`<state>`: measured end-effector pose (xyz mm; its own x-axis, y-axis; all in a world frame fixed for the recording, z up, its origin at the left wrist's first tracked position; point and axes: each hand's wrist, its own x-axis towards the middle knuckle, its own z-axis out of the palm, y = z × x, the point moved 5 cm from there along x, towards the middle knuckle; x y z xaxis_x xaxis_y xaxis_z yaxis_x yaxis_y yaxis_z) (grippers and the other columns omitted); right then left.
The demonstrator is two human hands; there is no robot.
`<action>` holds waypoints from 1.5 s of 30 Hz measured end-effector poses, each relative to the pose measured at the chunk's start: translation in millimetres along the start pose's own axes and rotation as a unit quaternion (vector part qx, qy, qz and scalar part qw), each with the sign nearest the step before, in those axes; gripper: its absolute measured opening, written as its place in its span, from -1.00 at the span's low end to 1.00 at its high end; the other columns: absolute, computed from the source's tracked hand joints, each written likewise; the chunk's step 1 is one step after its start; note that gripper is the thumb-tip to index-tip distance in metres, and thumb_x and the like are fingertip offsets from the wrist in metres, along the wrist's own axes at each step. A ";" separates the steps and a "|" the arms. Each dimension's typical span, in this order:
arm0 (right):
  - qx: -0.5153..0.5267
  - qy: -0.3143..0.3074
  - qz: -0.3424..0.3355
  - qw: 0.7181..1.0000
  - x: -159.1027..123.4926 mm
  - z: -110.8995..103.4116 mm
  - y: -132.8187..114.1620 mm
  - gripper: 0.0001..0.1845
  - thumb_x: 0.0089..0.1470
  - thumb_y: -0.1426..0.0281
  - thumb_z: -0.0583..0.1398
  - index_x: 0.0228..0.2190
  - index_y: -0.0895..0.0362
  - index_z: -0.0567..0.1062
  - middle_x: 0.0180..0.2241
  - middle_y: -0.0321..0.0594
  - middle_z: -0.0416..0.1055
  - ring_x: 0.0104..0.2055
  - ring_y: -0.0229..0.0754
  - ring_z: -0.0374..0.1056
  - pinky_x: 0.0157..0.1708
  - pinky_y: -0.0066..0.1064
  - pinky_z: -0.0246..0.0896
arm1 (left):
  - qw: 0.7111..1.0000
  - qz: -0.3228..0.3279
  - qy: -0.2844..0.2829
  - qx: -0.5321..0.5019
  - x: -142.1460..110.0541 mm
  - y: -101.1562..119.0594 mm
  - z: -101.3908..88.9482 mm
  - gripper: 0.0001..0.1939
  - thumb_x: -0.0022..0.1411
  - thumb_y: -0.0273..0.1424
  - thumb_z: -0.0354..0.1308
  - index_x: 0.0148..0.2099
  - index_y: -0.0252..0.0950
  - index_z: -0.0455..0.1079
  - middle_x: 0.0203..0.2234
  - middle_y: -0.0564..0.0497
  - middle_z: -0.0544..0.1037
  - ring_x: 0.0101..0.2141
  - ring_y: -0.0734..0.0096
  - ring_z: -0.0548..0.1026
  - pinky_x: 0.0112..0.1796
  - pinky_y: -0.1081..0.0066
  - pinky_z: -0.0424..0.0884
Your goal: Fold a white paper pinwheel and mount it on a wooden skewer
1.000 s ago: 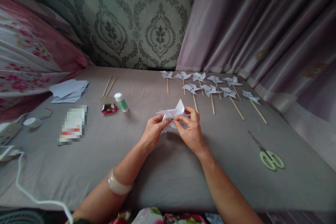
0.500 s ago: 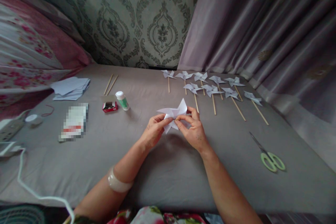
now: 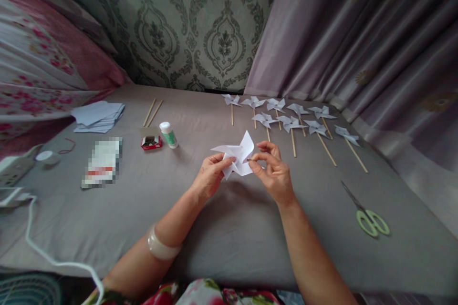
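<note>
Red box (image 3: pixel 151 142) sitting near white-capped tube (image 3: pixel 169 136), seemingly for reach. Left hand (image 3: pixel 212 172) pinching paper pinwheel (image 3: pixel 240 153) between hands, likely steadying it. Right hand (image 3: pixel 275 174) pinching small dark piece (image 3: pixel 249 159), too tiny to identify. Stick-mounted pinwheels (image 3: pixel 291 125) lying beyond, apparently kept aside.

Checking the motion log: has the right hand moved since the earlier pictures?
Yes: the right hand has shifted right, closer to the scissors.
</note>
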<state>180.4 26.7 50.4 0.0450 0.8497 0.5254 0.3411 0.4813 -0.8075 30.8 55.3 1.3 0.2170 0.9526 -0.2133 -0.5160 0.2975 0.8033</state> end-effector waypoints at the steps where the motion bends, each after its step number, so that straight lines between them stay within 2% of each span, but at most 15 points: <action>1: 0.024 0.015 0.011 1.000 0.9 -3.0 2.1 -0.91 0.01 0.33 0.24 -0.46 0.07 0.48 -0.13 -0.14 0.32 0.03 -0.08 0.27 0.02 -0.15 0.20 | 1.000 -0.001 0.007 0.002 0.8 -0.6 -1.2 -0.76 -0.22 -0.37 0.42 -0.45 -0.38 0.54 -0.55 -0.02 0.56 -0.52 0.48 0.44 -0.41 0.47 0.31; 4: 0.109 0.048 0.059 0.991 1.6 -8.8 10.8 -0.86 0.00 0.33 0.23 -0.49 0.11 0.39 -0.17 -0.13 0.40 -0.17 -0.16 0.37 -0.19 -0.25 0.30 | 1.000 -0.006 0.024 0.000 2.7 -2.7 -4.9 -0.77 -0.24 -0.38 0.42 -0.47 -0.37 0.53 -0.55 -0.02 0.56 -0.53 0.48 0.44 -0.41 0.46 0.32; 7: 0.156 0.064 0.098 0.981 0.5 -11.3 15.2 -0.84 -0.01 0.37 0.23 -0.52 0.12 0.35 -0.29 -0.19 0.45 -0.44 -0.30 0.33 -0.40 -0.38 0.27 | 0.999 -0.017 0.041 -0.008 4.4 -4.6 -8.3 -0.75 -0.27 -0.38 0.43 -0.46 -0.37 0.53 -0.54 -0.02 0.57 -0.54 0.46 0.44 -0.40 0.44 0.35; 11: 0.141 0.100 0.095 0.980 -1.2 -15.5 7.2 -0.84 -0.06 0.40 0.27 -0.54 0.12 0.36 -0.40 -0.25 0.44 -0.47 -0.32 0.31 -0.45 -0.43 0.25 | 0.997 -0.032 0.059 -0.028 5.6 -6.3 -11.1 -0.74 -0.28 -0.40 0.43 -0.45 -0.38 0.53 -0.52 -0.04 0.58 -0.52 0.45 0.45 -0.41 0.44 0.37; 18: 0.193 -0.012 0.140 0.971 -8.1 7.6 -5.5 -0.79 -0.07 0.35 0.28 -0.56 0.11 0.33 -0.42 -0.27 0.44 -0.52 -0.34 0.32 -0.55 -0.47 0.27 | 0.995 -0.056 0.062 -0.053 5.9 -8.7 -12.1 -0.83 -0.14 -0.46 0.37 -0.41 -0.39 0.52 -0.46 -0.05 0.57 -0.49 0.47 0.45 -0.41 0.46 0.37; 21: 0.256 -0.057 0.188 0.946 -11.2 16.6 -6.3 -0.78 -0.07 0.34 0.29 -0.57 0.12 0.35 -0.39 -0.26 0.46 -0.55 -0.35 0.31 -0.60 -0.48 0.28 | 0.993 -0.064 0.056 -0.080 6.6 -8.2 -12.1 -0.87 -0.11 -0.49 0.34 -0.42 -0.37 0.49 -0.46 -0.02 0.56 -0.47 0.46 0.46 -0.39 0.45 0.39; 25: 0.326 -0.096 0.286 0.896 -15.1 25.2 -8.2 -0.78 -0.13 0.32 0.32 -0.53 0.11 0.37 -0.50 -0.33 0.43 -0.61 -0.37 0.25 -0.72 -0.56 0.16 | 0.988 -0.098 0.032 -0.117 6.4 -7.8 -9.2 -0.87 -0.10 -0.51 0.32 -0.39 -0.34 0.49 -0.47 -0.01 0.57 -0.46 0.43 0.46 -0.36 0.42 0.40; 30: 0.389 -0.106 0.382 0.832 -20.5 32.5 -11.2 -0.78 -0.19 0.32 0.31 -0.48 0.13 0.40 -0.50 -0.35 0.36 -0.63 -0.42 0.15 -0.77 -0.62 -0.05 | 0.979 -0.132 0.038 -0.150 4.2 -7.9 -7.7 -0.91 -0.04 -0.54 0.28 -0.40 -0.31 0.52 -0.44 -0.03 0.59 -0.42 0.39 0.48 -0.32 0.40 0.41; 32: 0.395 -0.111 0.390 0.825 -22.8 34.8 -12.1 -0.78 -0.15 0.27 0.27 -0.52 0.13 0.38 -0.48 -0.33 0.35 -0.64 -0.42 0.10 -0.78 -0.61 -0.12 | 0.980 -0.129 0.042 -0.148 3.9 -7.5 -7.7 -0.91 -0.03 -0.54 0.28 -0.40 -0.30 0.53 -0.42 -0.03 0.60 -0.39 0.36 0.49 -0.30 0.38 0.42; 33: 0.379 -0.111 0.382 0.836 -23.7 35.3 -12.0 -0.77 -0.12 0.24 0.25 -0.53 0.13 0.37 -0.49 -0.33 0.33 -0.65 -0.42 0.06 -0.78 -0.59 -0.16 | 0.980 -0.125 0.044 -0.146 3.9 -7.3 -7.6 -0.91 -0.04 -0.54 0.28 -0.39 -0.29 0.53 -0.41 -0.03 0.60 -0.38 0.34 0.49 -0.30 0.38 0.42; 35: 0.291 -0.086 0.333 0.893 -23.8 32.8 -11.1 -0.76 -0.06 0.21 0.23 -0.53 0.11 0.38 -0.54 -0.35 0.30 -0.65 -0.41 0.03 -0.76 -0.56 -0.15 | 0.982 -0.119 0.041 -0.142 3.7 -7.3 -6.4 -0.88 -0.06 -0.53 0.29 -0.38 -0.29 0.54 -0.38 -0.04 0.61 -0.34 0.31 0.50 -0.28 0.37 0.42; 37: 0.135 -0.030 0.239 0.961 -22.6 26.6 -12.3 -0.81 -0.02 0.24 0.24 -0.48 0.10 0.43 -0.60 -0.38 0.26 -0.63 -0.36 0.07 -0.67 -0.52 -0.02 | 0.984 -0.112 0.033 -0.137 3.5 -7.6 -4.4 -0.86 -0.07 -0.53 0.31 -0.36 -0.29 0.54 -0.36 -0.04 0.62 -0.33 0.30 0.51 -0.28 0.38 0.42; 38: 0.050 -0.003 0.183 0.982 -22.4 24.2 -14.6 -0.85 0.00 0.27 0.23 -0.44 0.10 0.47 -0.62 -0.39 0.24 -0.60 -0.34 0.11 -0.60 -0.49 0.05 | 0.985 -0.109 0.028 -0.135 3.3 -7.9 -3.2 -0.86 -0.07 -0.52 0.31 -0.35 -0.30 0.54 -0.37 -0.04 0.62 -0.34 0.31 0.51 -0.29 0.39 0.42; 41: -0.139 0.034 0.054 0.988 -23.7 24.3 -20.5 -0.88 0.06 0.35 0.20 -0.36 0.10 0.53 -0.63 -0.37 0.25 -0.57 -0.30 0.16 -0.47 -0.44 0.11 | 0.986 -0.099 0.017 -0.135 2.3 -8.6 -0.2 -0.87 -0.06 -0.53 0.31 -0.36 -0.34 0.52 -0.43 -0.01 0.60 -0.42 0.41 0.50 -0.35 0.46 0.41; 45: -0.225 0.038 -0.003 0.974 -22.9 26.4 -22.3 -0.85 0.12 0.38 0.17 -0.39 0.14 0.55 -0.57 -0.31 0.37 -0.57 -0.32 0.19 -0.46 -0.45 0.09 | 0.987 -0.085 0.026 -0.131 0.4 -8.9 1.0 -0.90 -0.05 -0.55 0.31 -0.40 -0.38 0.49 -0.48 0.02 0.59 -0.48 0.52 0.48 -0.39 0.54 0.38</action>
<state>147.0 2.3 49.3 0.1052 0.8206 0.5618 0.7180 0.3282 -0.6138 36.3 53.0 -5.4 0.2792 0.8875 -0.3666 -0.6740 0.4530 0.5835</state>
